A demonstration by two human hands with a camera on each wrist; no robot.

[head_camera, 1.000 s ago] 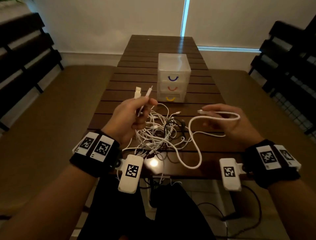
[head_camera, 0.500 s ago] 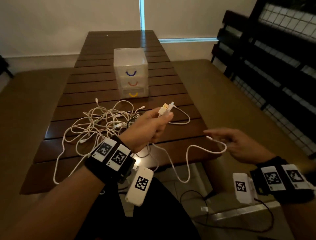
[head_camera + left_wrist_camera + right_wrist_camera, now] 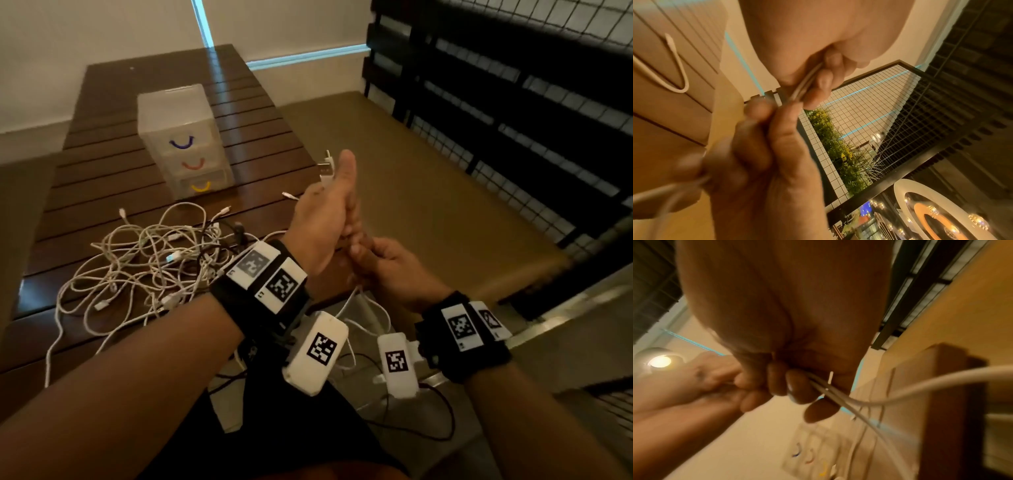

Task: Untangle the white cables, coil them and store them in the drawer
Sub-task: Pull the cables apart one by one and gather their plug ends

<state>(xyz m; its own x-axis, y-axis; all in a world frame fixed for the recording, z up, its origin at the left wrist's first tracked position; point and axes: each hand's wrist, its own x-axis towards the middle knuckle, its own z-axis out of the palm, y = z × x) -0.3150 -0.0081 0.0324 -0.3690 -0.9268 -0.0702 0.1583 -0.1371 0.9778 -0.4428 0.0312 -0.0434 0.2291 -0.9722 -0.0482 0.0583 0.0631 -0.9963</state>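
Note:
A tangle of white cables (image 3: 147, 260) lies on the dark slatted table (image 3: 102, 192), left of my hands. My left hand (image 3: 337, 205) is raised beyond the table's right edge, thumb up, gripping a doubled white cable whose two plugs (image 3: 325, 168) stick up above the fist. In the left wrist view its fingers (image 3: 824, 81) curl round the strands (image 3: 805, 86). Just below, my right hand (image 3: 370, 253) pinches the same cable, whose loop (image 3: 359, 308) hangs towards my lap. The right wrist view shows fingers (image 3: 797, 386) closed on the cable (image 3: 920, 384). A translucent three-drawer unit (image 3: 181, 140) stands behind, drawers closed.
A black cable (image 3: 236, 229) is mixed into the tangle. Brown cushioned seating (image 3: 428, 192) lies to the right of the table, with a black mesh railing (image 3: 513, 102) beyond it. Dark cords (image 3: 442, 421) trail on the floor under my wrists.
My left hand has lifted the plugs and turned thumb up past the table's right edge. My right hand has come in from the right and now holds the cable just under the left hand.

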